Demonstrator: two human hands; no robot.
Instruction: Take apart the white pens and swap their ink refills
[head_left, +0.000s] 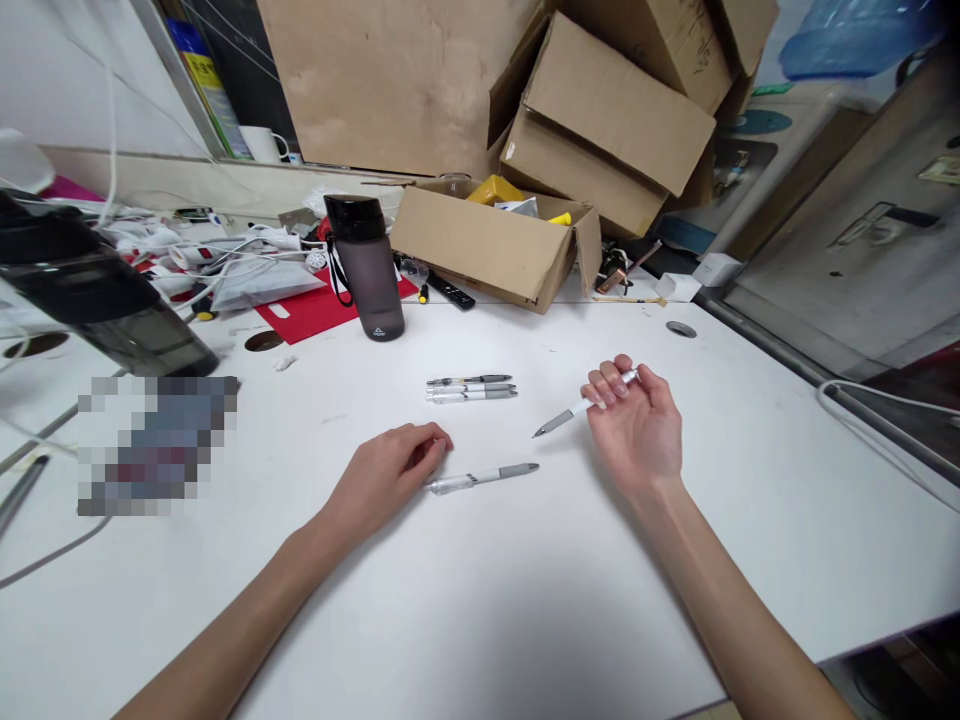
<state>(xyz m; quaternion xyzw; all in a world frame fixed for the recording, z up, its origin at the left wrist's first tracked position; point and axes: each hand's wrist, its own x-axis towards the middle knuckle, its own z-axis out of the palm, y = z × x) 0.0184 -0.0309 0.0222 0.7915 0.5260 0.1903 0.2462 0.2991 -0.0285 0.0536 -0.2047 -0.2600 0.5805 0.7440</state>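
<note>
My right hand [634,425] is turned palm up, with its curled fingers and thumb closed on a white and grey pen [574,413] whose tip points down to the left. My left hand [397,462] rests on the white table with its fingers curled in and nothing visible in them. Just beside its thumb a second white and grey pen [484,477] lies flat, grey grip to the right; whether the thumb touches its clear end I cannot tell. Farther back, several pens [472,393] lie side by side, a darker one [469,380] at the rear.
A dark bottle [367,275] stands behind the pens, near a red folder [304,312] and a remote [451,291]. An open cardboard box [480,245] is at the back. Another bottle [105,290], cables and a blurred-out patch [161,450] are at left.
</note>
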